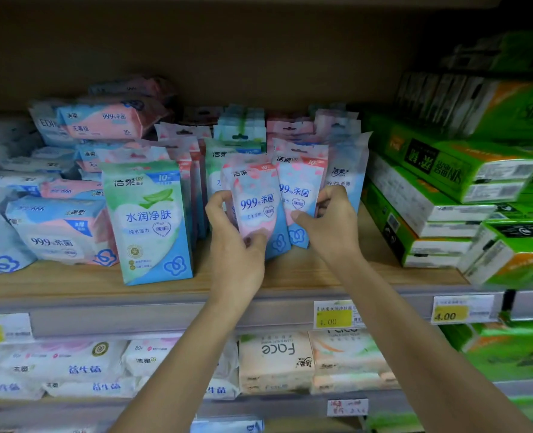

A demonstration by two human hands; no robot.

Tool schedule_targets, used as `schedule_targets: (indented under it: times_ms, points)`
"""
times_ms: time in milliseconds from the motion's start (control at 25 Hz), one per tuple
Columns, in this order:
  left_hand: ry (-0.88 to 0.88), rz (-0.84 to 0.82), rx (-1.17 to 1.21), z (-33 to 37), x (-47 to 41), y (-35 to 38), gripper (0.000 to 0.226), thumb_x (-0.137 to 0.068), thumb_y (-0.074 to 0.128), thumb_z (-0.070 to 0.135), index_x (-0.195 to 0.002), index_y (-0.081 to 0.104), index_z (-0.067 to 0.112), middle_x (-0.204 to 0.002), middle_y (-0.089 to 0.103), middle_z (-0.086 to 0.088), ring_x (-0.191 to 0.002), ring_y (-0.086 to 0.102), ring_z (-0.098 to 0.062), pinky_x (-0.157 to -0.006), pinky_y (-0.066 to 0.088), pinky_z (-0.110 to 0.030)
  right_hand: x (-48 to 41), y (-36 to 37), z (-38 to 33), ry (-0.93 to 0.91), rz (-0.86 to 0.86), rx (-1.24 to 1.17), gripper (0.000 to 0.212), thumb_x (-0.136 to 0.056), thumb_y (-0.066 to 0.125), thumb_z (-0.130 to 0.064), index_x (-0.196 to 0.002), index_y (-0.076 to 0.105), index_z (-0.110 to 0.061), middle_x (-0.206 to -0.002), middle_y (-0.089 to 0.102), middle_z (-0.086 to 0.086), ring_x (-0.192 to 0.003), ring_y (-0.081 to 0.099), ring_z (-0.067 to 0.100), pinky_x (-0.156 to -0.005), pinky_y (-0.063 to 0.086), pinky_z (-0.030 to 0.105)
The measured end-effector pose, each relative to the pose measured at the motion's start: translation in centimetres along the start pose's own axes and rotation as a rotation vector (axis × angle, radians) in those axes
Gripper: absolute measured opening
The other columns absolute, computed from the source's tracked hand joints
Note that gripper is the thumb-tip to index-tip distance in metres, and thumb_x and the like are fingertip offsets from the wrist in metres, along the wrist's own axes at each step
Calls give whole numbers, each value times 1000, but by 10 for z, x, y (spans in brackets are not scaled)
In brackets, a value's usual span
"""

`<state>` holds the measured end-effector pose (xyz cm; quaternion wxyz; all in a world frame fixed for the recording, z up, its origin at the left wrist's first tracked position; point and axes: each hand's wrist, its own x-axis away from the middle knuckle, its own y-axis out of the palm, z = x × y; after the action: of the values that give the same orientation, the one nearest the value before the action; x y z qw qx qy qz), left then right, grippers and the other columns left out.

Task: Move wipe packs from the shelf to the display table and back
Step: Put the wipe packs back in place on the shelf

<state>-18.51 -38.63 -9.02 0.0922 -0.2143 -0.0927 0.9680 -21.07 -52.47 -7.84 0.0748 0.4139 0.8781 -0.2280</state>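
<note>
My left hand (237, 235) is in the middle of the frame, and it holds a small pink pack (257, 201) of wipes. My fingers curl round its left edge and my thumb presses on the front near the bottom, so the hand is clamped on it. The pack stands upright at the front of the wooden shelf (71, 282). I cannot tell if its bottom touches the board. Just to the right, my right hand (331, 223) holds a second pink pack (299, 185) that stands right behind the first one. My thumb lies on its front and my fingers curl round its right edge. More small packs stand in rows behind these two. To the left of my left hand stands a green pack (149, 220), upright and a bit tilted. Big soft packs (62, 232) are piled at the left of the frame. Green tissue boxes (446, 182) are stacked at the right. Yellow price tags (334, 314) stick on the shelf's front edge, lower right. Under it, a lower shelf holds white packs (274, 360).
</note>
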Motion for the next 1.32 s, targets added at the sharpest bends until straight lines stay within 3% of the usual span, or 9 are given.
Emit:
schedule_targets:
  times_ms: [120,280,440,560,720,880,1120,1240,1320]
  points:
    - [-23,-22,5,4,1,-2,61,-84,58,-3,-127,25,24,-106,59,-4,-83,59,-11,-67,47,-22,3,-3,-2,23,30,-46,43,-75,75,-5,-96,38,-12,-77,49,-12,-67,51,-1,-54,42,11]
    - [-90,-8,128,7,1,-6,70,-85,58,-5,-137,21,23,-93,59,12,-81,61,-1,-65,48,-9,4,-5,-6,65,21,-147,55,-74,76,-4,-110,36,-15,-78,55,-12,-71,55,-3,-59,45,16]
    - [-127,25,274,10,4,-14,53,-87,59,0,-131,38,22,-111,59,10,-101,60,-8,-86,51,-27,2,-8,-8,123,-34,-239,32,-75,73,1,-96,53,-13,-84,66,-2,-78,65,16,-73,55,32]
    - [-159,0,404,15,6,-25,50,-86,59,-2,-130,44,17,-122,60,1,-106,60,-11,-82,53,-23,1,-7,-9,118,-54,-270,29,-79,69,4,-89,53,-19,-82,65,-4,-85,67,21,-80,56,38]
    - [-145,-67,538,20,17,-47,50,-84,59,-7,-127,48,15,-117,64,-2,-101,64,-9,-79,55,-22,-13,-1,-12,68,-7,-137,26,-82,67,1,-99,54,-14,-92,65,1,-93,65,23,-87,54,43]
    - [-139,-91,610,17,30,-77,50,-81,61,-9,-124,52,15,-112,68,-5,-101,66,-17,-83,57,-29,-18,6,-10,-29,104,167,35,-83,67,-9,-116,55,-6,-112,62,7,-95,58,18,-80,47,27]
    - [-122,-3,631,-2,34,-140,55,-70,62,5,-124,54,13,-105,72,2,-98,68,-15,-76,56,-26,-7,19,-16,-93,276,272,51,-75,72,-16,-120,49,-6,-120,55,15,-110,55,32,-91,49,47]
    - [-158,44,616,-13,35,-172,58,-71,63,4,-128,51,7,-117,67,-9,-103,67,-22,-80,58,-30,12,26,-38,-61,450,389,69,-77,72,-18,-136,37,-9,-137,39,16,-127,38,33,-102,37,47]
    - [-174,72,605,-20,37,-190,53,-77,63,-2,-128,50,6,-120,66,-11,-103,67,-21,-80,58,-29,27,29,-52,-111,496,343,63,-79,70,-17,-134,40,-9,-137,37,16,-126,38,31,-102,37,42]
